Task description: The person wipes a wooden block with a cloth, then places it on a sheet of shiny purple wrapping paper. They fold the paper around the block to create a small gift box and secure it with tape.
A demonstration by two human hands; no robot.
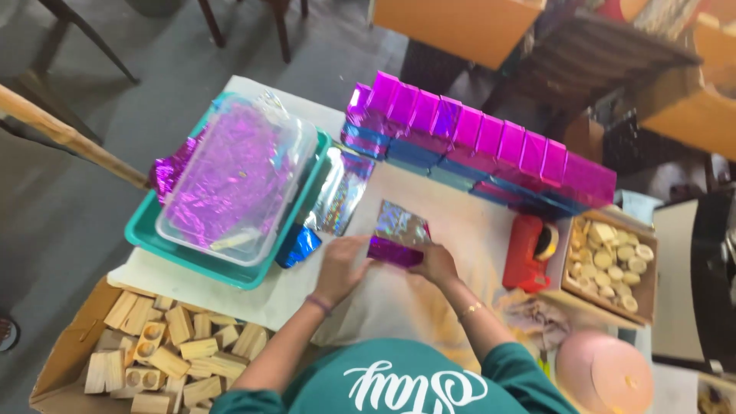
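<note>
Magenta foil covers the small block (395, 251) held at the centre of the white-covered table (460, 222), with a loose flap of holographic silver foil sheet (399, 222) standing up from its far side. The left hand (343, 264) grips the block's left end, fingers curled closed about it; the right hand (435, 263) is closed on the right end in like fashion.

Containers noted:
- A teal plastic tray (222, 268) at the left of the table carries a clear plastic tub (238, 180) filled with crumpled purple foil pieces (222, 172); more foil spills past the tray's far left edge.
- A cardboard box (65, 360) at the near left holds pale wooden blocks (169, 345), some with round holes bored in them.
- A shallow wooden tray (648, 287) at the right holds small round wooden discs (613, 261).

Beside that tray, toward the hands, stands a red tape dispenser (529, 253). Along the far edge of the table runs a stacked row of foil-wrapped blocks (475, 142), magenta on top and blue beneath. A pink roll of tape (606, 372) lies at the near right.
</note>
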